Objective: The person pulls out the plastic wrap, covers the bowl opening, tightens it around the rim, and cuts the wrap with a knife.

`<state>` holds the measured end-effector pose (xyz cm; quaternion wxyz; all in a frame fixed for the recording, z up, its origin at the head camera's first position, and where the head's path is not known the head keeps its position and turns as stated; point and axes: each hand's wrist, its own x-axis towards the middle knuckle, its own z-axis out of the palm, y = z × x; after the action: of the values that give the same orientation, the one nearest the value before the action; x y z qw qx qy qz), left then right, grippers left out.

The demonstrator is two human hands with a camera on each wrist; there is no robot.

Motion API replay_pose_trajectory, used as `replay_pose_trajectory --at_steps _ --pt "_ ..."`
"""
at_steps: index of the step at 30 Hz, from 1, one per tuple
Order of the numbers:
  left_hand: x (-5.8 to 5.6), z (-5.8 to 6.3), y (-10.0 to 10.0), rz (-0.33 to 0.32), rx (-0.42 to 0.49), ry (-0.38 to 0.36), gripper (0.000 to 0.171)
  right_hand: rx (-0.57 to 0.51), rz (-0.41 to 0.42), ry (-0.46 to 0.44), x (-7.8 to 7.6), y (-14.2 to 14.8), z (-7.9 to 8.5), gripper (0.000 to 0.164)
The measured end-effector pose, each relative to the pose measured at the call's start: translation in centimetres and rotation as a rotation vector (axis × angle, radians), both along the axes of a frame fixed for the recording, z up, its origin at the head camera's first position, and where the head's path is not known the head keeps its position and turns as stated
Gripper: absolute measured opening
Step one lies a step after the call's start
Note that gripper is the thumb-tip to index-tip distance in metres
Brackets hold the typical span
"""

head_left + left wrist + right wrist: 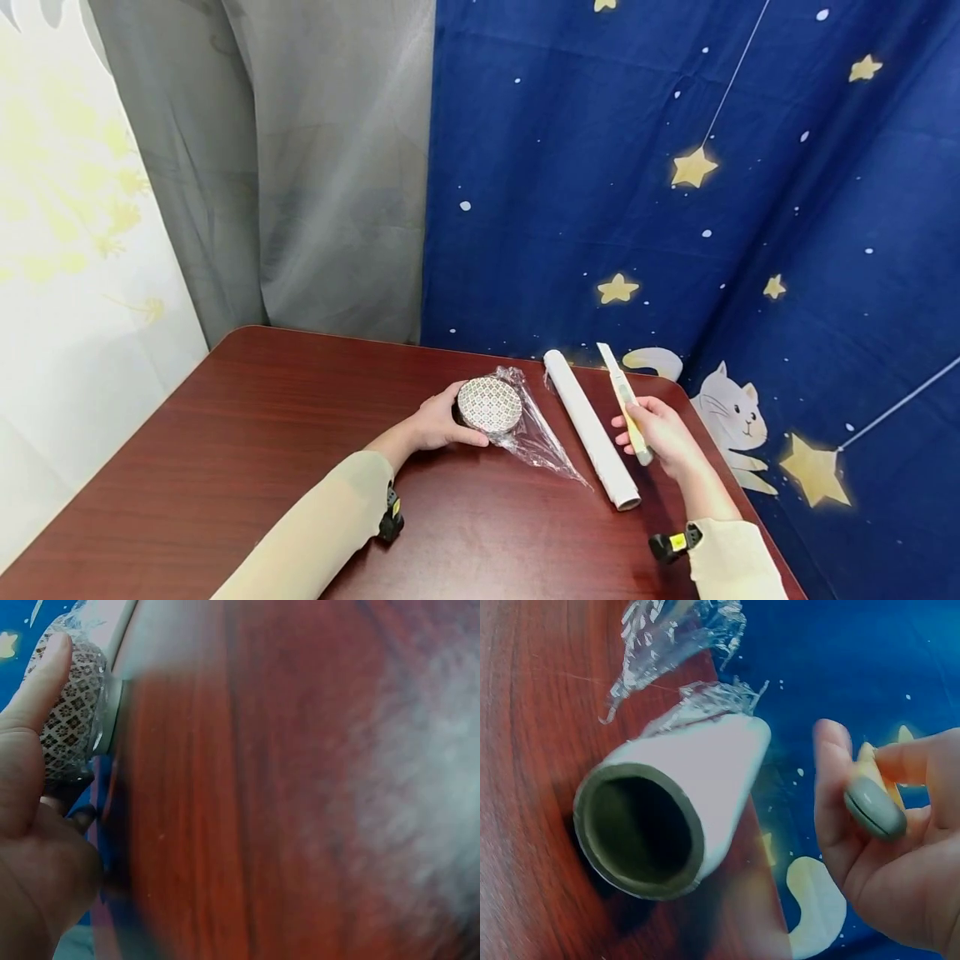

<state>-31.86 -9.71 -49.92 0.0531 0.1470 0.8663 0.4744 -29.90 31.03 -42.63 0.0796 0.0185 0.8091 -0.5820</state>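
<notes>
My left hand (438, 421) grips the side of a round object (490, 405) with a small lattice pattern, its thumb along the near side. Clear plastic film (536, 442) covers part of it and trails off to the right in a twisted point. In the left wrist view the thumb lies over the patterned surface (71, 712). My right hand (660, 429) holds a yellow and white utility knife (622, 396) over the table's right side, blade end pointing away. From the right wrist, the grey butt end (875, 808) of the knife shows between thumb and fingers.
Between the hands a white roll of plastic film (588, 425) lies lengthwise on the dark red wooden table (300, 433). Its hollow core (641, 829) faces me, and loose film (712, 701) clings near its far end. Curtains (570, 167) hang behind the table.
</notes>
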Motion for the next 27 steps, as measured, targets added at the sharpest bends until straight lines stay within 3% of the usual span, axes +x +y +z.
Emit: replay_pose_trajectory --at_steps 2,6,10,17,27 --pt "0.0 -0.5 0.0 0.001 -0.025 0.053 0.115 0.002 -0.034 -0.021 -0.1 -0.3 -0.1 0.037" --pt "0.1 -0.7 -0.4 -0.021 -0.032 0.11 0.112 0.034 -0.117 -0.051 -0.4 -0.8 0.0 0.062" --pt "0.3 -0.4 -0.8 -0.032 -0.019 0.091 0.111 0.055 -0.22 -0.04 -0.4 -1.1 0.3 0.078" --pt "0.4 -0.1 -1.4 -0.02 -0.023 0.028 0.107 0.025 -0.338 -0.017 -0.3 -1.4 0.8 0.081" --pt "0.3 -0.2 -1.6 -0.025 -0.03 0.001 0.108 -0.051 -0.369 -0.011 -0.2 -2.2 1.2 0.071"
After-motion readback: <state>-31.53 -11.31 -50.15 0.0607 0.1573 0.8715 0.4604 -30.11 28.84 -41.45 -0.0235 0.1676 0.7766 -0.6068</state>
